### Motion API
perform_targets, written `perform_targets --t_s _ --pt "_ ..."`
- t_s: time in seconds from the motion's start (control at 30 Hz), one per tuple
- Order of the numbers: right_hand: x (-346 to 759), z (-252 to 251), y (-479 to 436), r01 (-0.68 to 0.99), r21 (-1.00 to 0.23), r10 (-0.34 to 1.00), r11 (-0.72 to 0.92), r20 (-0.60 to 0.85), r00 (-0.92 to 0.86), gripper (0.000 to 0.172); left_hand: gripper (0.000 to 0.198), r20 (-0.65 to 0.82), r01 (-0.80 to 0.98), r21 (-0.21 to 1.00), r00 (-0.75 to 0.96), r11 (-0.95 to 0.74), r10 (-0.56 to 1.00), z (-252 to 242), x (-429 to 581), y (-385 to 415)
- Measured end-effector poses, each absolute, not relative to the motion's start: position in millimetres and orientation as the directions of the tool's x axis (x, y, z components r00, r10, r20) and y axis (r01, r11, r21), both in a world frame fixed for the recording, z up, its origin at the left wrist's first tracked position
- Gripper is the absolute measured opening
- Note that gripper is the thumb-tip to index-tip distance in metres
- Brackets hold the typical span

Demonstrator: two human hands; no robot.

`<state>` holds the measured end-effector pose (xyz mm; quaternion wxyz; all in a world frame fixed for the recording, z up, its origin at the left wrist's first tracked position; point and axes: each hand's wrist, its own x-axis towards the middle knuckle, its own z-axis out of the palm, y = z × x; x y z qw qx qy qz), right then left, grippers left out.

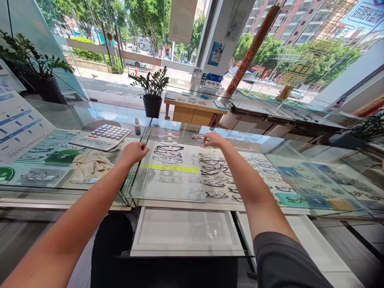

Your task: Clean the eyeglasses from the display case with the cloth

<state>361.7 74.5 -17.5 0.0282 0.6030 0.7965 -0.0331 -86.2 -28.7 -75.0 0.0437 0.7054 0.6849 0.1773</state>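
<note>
My left hand (135, 152) is closed in a loose fist with nothing visible in it. It rests on the glass counter top (180, 186) where two display cases meet. My right hand (214, 140) reaches further back over the same glass, fingertips pinched together beside a clear eyeglass frame (198, 139). Whether that frame is above or under the glass, and whether the fingers grip it, is unclear. Rows of eyeglass frames (211, 170) lie on white trays inside the case, between my forearms. A yellow-green strip (173, 168) crosses one tray.
A calculator (102, 137), a small bottle (137, 126) and a crumpled beige cloth (90, 166) lie on the left case. A pulled-out white drawer (186, 231) sits below the counter edge. Potted plants (152, 94) and a wooden desk (195, 110) stand behind, by the windows.
</note>
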Motion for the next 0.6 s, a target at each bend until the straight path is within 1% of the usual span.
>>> perform_targets --t_s 0.17,0.3,0.37,0.5,0.6 --pt "356 -13 70 0.961 -0.015 0.961 0.275 -0.035 -0.276 0.017 0.026 0.191 0.948 0.315 -0.022 -0.040 0.981 -73 -85 -30" --pt "368 -1 35 0.947 -0.041 0.948 0.318 -0.020 -0.319 0.018 0.027 0.187 0.954 0.296 -0.012 -0.045 0.982 -73 -86 -30" --pt "378 5 7 0.928 -0.080 0.928 0.365 -0.045 -0.369 0.019 0.027 0.188 0.960 0.277 -0.005 -0.048 0.982 -72 -86 -30" --pt "393 10 -54 0.865 -0.206 0.871 0.458 -0.092 -0.483 0.023 0.029 0.179 0.968 0.247 0.006 -0.051 0.984 -70 -85 -29" --pt "394 4 -93 0.849 -0.212 0.854 0.484 -0.100 -0.511 0.023 0.029 0.162 0.970 0.239 0.008 -0.047 0.987 -68 -84 -30"
